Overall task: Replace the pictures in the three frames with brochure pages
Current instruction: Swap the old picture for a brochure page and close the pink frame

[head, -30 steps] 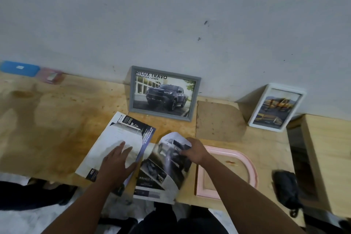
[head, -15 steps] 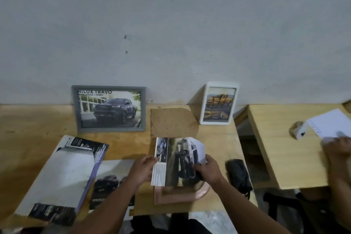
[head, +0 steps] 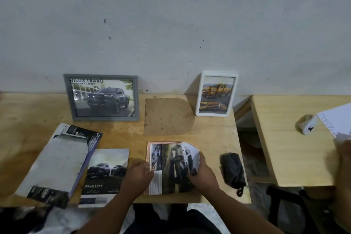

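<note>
A cut brochure page [head: 171, 165] with one rounded side lies over the pink arched frame [head: 147, 145], of which only a thin edge shows. My left hand [head: 136, 176] holds the page's left edge, thumb on top. My right hand [head: 203, 173] presses its right side with curled fingers. A grey frame [head: 102, 98] with a dark truck picture and a white frame [head: 216, 94] with a yellow truck picture lean on the wall. The brown arched backing board [head: 167, 117] lies flat between them.
Brochure pages lie at the left: a large folded sheet [head: 57, 159] and a "Double Cab" page [head: 106, 173]. A black pouch [head: 232, 171] sits by the table's right edge. A second table [head: 288, 142] at the right holds a small white object [head: 306, 124]; another person's hand [head: 343, 154] holds paper there.
My view has shifted. The page was lowered onto the pink frame and now covers it almost fully; both my hands stay on its edges.
</note>
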